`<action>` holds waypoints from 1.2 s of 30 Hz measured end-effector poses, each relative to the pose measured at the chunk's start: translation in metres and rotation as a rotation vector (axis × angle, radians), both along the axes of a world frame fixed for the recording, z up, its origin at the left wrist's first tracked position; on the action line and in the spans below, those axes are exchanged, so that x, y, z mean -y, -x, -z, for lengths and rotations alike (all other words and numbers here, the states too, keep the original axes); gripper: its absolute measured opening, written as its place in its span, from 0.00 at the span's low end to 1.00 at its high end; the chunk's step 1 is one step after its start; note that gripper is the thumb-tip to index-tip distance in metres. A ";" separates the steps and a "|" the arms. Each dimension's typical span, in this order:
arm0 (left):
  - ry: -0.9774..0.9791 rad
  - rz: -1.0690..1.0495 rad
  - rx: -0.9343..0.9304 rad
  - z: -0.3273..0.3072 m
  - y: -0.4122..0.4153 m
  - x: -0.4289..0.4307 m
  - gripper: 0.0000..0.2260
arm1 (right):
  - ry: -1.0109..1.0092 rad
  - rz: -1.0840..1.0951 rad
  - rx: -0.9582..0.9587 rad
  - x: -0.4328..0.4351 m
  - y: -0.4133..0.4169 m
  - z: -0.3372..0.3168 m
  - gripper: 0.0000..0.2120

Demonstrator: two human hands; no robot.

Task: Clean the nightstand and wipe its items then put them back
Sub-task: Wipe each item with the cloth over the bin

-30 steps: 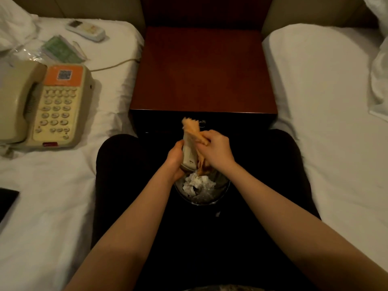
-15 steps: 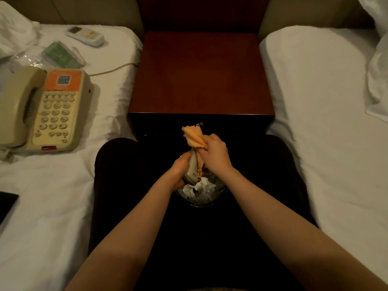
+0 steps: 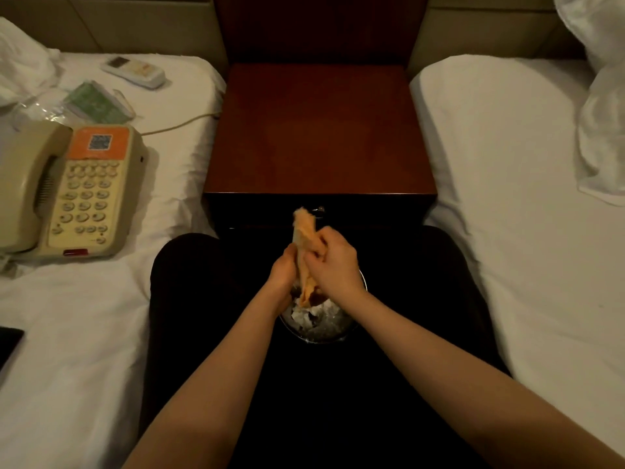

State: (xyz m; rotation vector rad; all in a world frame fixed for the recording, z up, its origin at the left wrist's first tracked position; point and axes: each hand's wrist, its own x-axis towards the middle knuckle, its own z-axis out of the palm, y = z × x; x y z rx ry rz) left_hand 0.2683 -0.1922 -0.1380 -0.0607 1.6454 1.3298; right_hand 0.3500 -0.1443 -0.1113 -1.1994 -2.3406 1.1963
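The dark red wooden nightstand (image 3: pixel 318 130) stands bare between two white beds. In front of its drawer, both my hands are held together above a small bin (image 3: pixel 324 331). My right hand (image 3: pixel 334 265) grips an orange cloth (image 3: pixel 304 236) that is wrapped lengthwise around a slim whitish item. My left hand (image 3: pixel 282 275) holds that item from the left; the cloth hides nearly all of it. On the left bed lie a beige telephone (image 3: pixel 67 191), a white remote (image 3: pixel 133 71) and a green packet (image 3: pixel 94 103).
The bin holds crumpled white tissue and sits between my dark-clothed legs. The phone cord (image 3: pixel 182 123) runs toward the nightstand. A dark flat object (image 3: pixel 8 343) lies at the left edge. White bedding (image 3: pixel 602 113) is bunched on the right bed.
The cloth was bunched in my right hand half a second ago; now it stretches along the item again. Both hands stay over the bin.
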 end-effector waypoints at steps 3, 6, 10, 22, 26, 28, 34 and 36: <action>0.026 -0.044 0.035 0.001 -0.001 0.002 0.18 | 0.072 -0.087 0.148 0.011 -0.001 0.012 0.12; 0.050 -0.046 0.073 -0.006 -0.003 0.000 0.20 | 0.308 0.301 0.202 -0.004 -0.004 0.009 0.08; 0.030 -0.033 0.014 -0.009 -0.001 0.002 0.20 | 0.280 0.137 -0.026 -0.008 -0.001 -0.006 0.05; 0.096 0.122 -0.115 -0.002 -0.005 0.008 0.15 | 0.401 0.255 -0.109 -0.014 0.003 0.002 0.06; 0.176 0.188 -0.187 -0.001 -0.011 0.009 0.15 | 0.529 0.730 -0.149 -0.029 -0.001 0.013 0.05; 0.206 0.192 -0.208 -0.002 -0.011 0.011 0.12 | 0.566 0.694 -0.226 -0.032 0.001 0.013 0.07; 0.264 0.293 -0.174 0.000 -0.011 0.012 0.21 | 0.290 0.537 0.089 -0.029 0.000 0.016 0.05; 0.264 0.300 -0.170 0.001 -0.012 0.012 0.22 | 0.257 0.646 0.026 -0.031 -0.002 0.015 0.06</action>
